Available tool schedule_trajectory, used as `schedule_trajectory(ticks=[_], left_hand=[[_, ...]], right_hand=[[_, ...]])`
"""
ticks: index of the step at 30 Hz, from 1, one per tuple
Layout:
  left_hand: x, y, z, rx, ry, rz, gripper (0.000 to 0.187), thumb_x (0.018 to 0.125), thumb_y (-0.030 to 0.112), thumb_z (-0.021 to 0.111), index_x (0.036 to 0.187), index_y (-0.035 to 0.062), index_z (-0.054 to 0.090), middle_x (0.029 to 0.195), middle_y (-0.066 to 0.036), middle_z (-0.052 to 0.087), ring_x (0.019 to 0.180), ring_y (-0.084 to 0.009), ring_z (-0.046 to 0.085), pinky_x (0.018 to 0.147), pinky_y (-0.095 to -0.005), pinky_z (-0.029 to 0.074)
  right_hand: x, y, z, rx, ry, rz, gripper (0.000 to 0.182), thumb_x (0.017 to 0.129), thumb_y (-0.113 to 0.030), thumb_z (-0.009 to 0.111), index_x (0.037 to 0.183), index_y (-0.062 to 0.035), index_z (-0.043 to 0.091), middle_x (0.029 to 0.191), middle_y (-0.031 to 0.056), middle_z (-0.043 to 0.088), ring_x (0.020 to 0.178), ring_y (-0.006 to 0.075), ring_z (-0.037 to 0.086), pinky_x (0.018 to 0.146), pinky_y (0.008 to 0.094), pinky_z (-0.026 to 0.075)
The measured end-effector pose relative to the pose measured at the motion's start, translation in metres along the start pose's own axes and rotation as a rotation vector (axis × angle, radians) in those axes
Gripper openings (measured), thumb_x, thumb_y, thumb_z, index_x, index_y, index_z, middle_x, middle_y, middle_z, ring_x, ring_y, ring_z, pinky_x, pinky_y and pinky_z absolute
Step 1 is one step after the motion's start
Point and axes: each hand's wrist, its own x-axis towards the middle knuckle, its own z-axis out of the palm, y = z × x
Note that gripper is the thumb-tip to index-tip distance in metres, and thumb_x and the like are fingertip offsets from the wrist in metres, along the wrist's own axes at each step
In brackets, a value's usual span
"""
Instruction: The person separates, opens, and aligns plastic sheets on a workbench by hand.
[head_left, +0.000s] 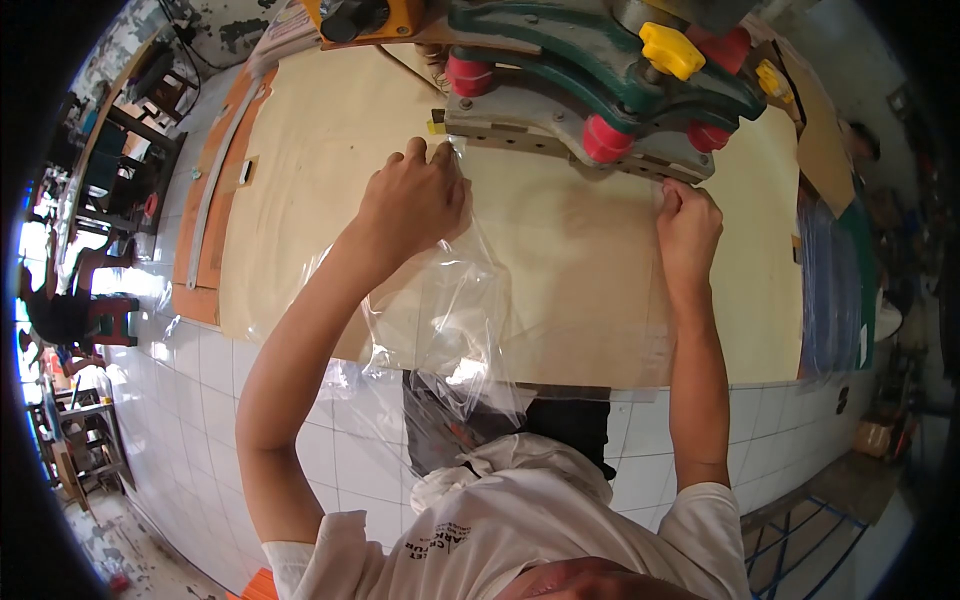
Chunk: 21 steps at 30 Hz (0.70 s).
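A clear plastic sheet [450, 320] lies across the cream-covered worktable, its loose left part crumpled and hanging over the front edge. My left hand [415, 195] is closed on the sheet near the left end of a metal press plate [520, 125], fingers curled and thumb side toward the plastic. At the plate's right end, my right hand [690, 225] pinches the sheet's right edge, fingers folded in. Above both hands is a green press machine [560, 60] with red and yellow knobs. The sheet's back edge is hidden under or behind the plate.
A metal ruler [215, 190] lies on an orange-brown board at the table's left. Stacked blue-tinted clear sheets [830, 290] rest at the right end, with cardboard [825, 165] behind. An orange machine part [370, 18] stands at the back. Another person [65, 305] sits far left.
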Motion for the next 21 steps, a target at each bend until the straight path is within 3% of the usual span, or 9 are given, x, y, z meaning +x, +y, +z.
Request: schedule_trajectory(ticks=[3,5,13,15,17,21], left_hand=[[-0.001,0.001,0.0,0.016,0.029,0.015,0.039,0.087,0.027,0.055,0.107,-0.0063,0.059,0.091,-0.026,0.059,0.075,-0.042,0.064,0.069,-0.0461,0.056],[0.0,0.005,-0.004,0.041,-0.032,-0.017,0.041,0.09,0.022,0.054,0.119,-0.0063,0.055,0.084,-0.024,0.059,0.081,-0.0395,0.062,0.077,-0.0453,0.053],[0.0,0.002,0.002,0.045,0.014,-0.007,0.038,0.089,0.024,0.055,0.114,-0.0053,0.056,0.083,-0.025,0.059,0.082,-0.0395,0.061,0.078,-0.0455,0.053],[-0.001,0.004,-0.001,0.048,0.009,-0.005,0.038,0.089,0.024,0.055,0.113,-0.0049,0.056,0.085,-0.025,0.059,0.083,-0.0399,0.061,0.078,-0.0458,0.053],[-0.001,0.008,-0.009,0.088,0.041,0.103,0.042,0.088,0.028,0.052,0.112,-0.0059,0.06,0.097,-0.028,0.061,0.082,-0.0438,0.063,0.077,-0.0482,0.054],[0.005,-0.001,0.011,0.116,0.039,0.134,0.04,0.087,0.027,0.052,0.109,-0.0053,0.061,0.097,-0.028,0.061,0.083,-0.0437,0.063,0.078,-0.0486,0.054]], right_hand=[[0.0,0.002,0.0,-0.024,0.005,-0.033,0.016,0.085,-0.005,0.061,0.095,-0.0039,0.074,0.084,0.0205,0.065,0.077,0.0374,0.065,0.07,0.0443,0.052],[0.001,0.002,-0.001,-0.026,0.003,-0.051,0.016,0.086,-0.006,0.061,0.095,-0.0038,0.074,0.083,0.0204,0.065,0.077,0.0374,0.065,0.07,0.0442,0.052],[0.001,0.005,0.001,0.025,0.043,-0.052,0.015,0.086,-0.008,0.062,0.094,-0.0038,0.074,0.081,0.0203,0.065,0.075,0.0369,0.065,0.069,0.044,0.052],[0.0,0.003,-0.001,0.048,0.06,-0.024,0.014,0.086,-0.01,0.064,0.092,-0.0019,0.073,0.08,0.0194,0.066,0.074,0.0373,0.065,0.069,0.0434,0.052],[0.0,0.0,-0.006,0.087,0.027,0.071,0.014,0.085,-0.011,0.066,0.092,-0.0002,0.07,0.079,0.0188,0.066,0.074,0.0373,0.066,0.069,0.043,0.052],[0.001,-0.002,-0.014,0.195,0.034,0.253,0.023,0.082,-0.013,0.072,0.093,0.0019,0.059,0.075,0.0166,0.067,0.074,0.0357,0.067,0.069,0.0417,0.052]])
